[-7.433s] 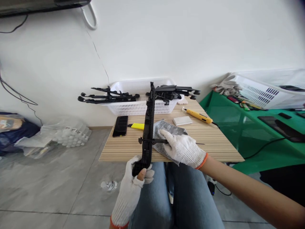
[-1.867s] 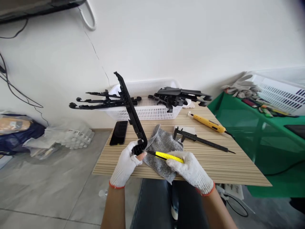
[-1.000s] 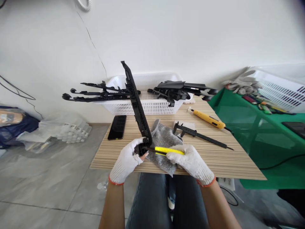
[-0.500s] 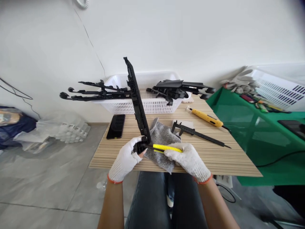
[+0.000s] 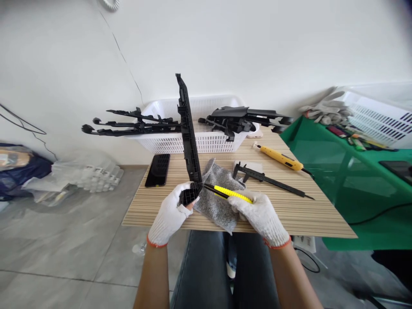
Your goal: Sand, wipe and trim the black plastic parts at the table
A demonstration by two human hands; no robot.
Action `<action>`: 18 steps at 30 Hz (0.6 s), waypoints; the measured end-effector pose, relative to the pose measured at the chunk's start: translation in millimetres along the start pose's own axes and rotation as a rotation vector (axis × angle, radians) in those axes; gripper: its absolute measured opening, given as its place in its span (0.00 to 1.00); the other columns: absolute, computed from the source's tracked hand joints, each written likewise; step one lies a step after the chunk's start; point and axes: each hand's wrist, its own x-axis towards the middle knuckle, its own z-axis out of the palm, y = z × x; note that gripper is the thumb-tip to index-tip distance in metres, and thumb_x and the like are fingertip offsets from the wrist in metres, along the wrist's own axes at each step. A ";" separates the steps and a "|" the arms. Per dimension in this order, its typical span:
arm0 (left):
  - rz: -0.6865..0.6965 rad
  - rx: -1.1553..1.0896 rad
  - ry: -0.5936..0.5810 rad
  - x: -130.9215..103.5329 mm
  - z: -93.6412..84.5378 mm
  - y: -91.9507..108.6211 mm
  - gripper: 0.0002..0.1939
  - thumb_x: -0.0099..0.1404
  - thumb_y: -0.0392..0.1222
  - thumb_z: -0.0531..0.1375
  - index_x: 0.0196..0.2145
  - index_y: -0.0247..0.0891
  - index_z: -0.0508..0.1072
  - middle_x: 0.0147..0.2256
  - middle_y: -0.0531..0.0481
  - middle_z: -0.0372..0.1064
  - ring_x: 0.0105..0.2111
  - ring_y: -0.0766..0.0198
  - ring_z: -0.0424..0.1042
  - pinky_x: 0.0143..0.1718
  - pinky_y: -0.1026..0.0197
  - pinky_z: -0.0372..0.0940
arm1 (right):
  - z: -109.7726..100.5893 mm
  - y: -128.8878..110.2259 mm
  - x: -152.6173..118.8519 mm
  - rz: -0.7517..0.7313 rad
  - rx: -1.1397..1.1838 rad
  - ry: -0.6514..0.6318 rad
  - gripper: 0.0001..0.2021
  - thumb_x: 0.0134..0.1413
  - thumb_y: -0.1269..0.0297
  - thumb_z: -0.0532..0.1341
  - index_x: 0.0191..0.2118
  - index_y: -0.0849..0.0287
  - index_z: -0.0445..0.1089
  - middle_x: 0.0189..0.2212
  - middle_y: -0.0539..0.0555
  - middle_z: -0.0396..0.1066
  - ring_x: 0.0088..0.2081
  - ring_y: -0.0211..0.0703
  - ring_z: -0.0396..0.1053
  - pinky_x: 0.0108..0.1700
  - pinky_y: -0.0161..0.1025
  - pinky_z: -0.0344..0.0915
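In a white glove with an orange cuff, my left hand (image 5: 170,213) is closed around the lower, bent end of a long black plastic trim part (image 5: 189,146). The part stands nearly upright, its ribbed inner side showing. My right hand (image 5: 259,214), gloved alike, grips black tweezers with yellow ribbed grips (image 5: 232,194). Their dark tips are at the bend of the trim part; whether they touch it I cannot tell. Below and behind both hands lies a crumpled grey cloth (image 5: 219,208).
Behind, a white plastic basket (image 5: 206,143) holds more black trim parts (image 5: 233,118). A phone (image 5: 157,171) lies left; a caliper (image 5: 273,181) and a yellow pen-shaped power tool (image 5: 281,158) lie right. Gloves (image 5: 328,110) rest on an adjoining green surface (image 5: 360,171).
The trim part has turned a little more upright, its top shifting right. My right hand and the tweezers have moved slightly right, the tips drawn back and raised toward the bend.
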 end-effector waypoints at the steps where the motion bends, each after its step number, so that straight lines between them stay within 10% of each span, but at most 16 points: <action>1: -0.011 -0.005 0.000 -0.2 0.0 0.1 0.23 0.61 0.47 0.63 0.53 0.40 0.72 0.52 0.46 0.75 0.53 0.52 0.73 0.58 0.49 0.67 | -0.2 -0.3 0.0 -0.003 -0.003 -0.010 0.25 0.44 0.45 0.66 0.37 0.64 0.82 0.20 0.51 0.69 0.22 0.37 0.61 0.25 0.35 0.60; 18: -0.033 -0.030 0.001 -0.2 -0.4 -0.2 0.23 0.60 0.49 0.64 0.52 0.41 0.72 0.49 0.47 0.76 0.43 0.57 0.76 0.39 0.58 0.75 | -4.2 6.0 -0.6 -0.020 0.002 -0.033 0.25 0.45 0.45 0.68 0.40 0.64 0.82 0.25 0.54 0.74 0.27 0.42 0.68 0.28 0.37 0.65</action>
